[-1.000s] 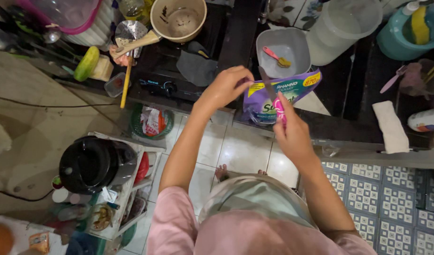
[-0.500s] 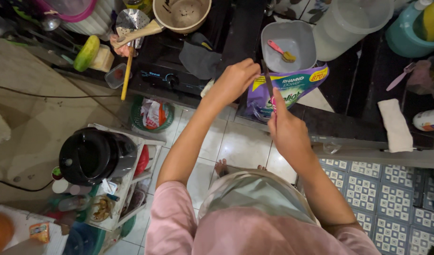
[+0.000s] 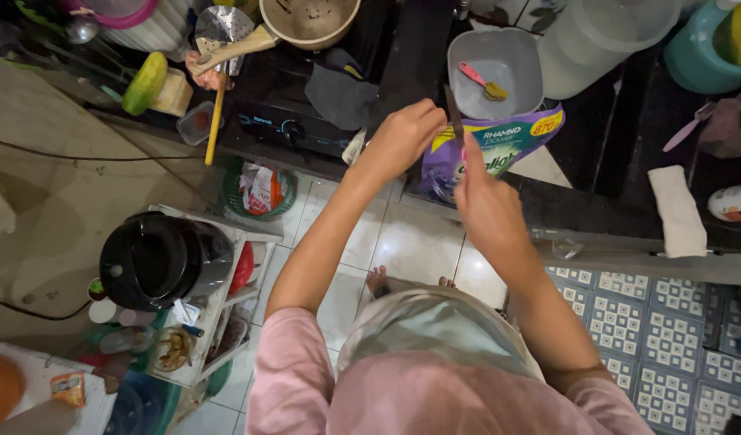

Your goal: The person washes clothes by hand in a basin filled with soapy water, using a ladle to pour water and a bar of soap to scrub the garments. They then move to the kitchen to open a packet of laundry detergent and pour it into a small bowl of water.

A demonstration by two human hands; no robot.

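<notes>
Since the earlier frame the knife has risen to the purple pouch top, upper centre-right. Left hand pinches the pouch's corner shut-fingered; right hand is closed on the knife handle. Its blade sits beside the left fingers, so a slip could nick them. Glossy, soft, crumpled, the pouch rests on the dark surface.

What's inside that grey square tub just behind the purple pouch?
The grey tub holds a pink-handled brush with yellow bristles, lying diagonally on its bare floor. The purple pouch covers the tub's near edge, so nothing there can be seen.
</notes>
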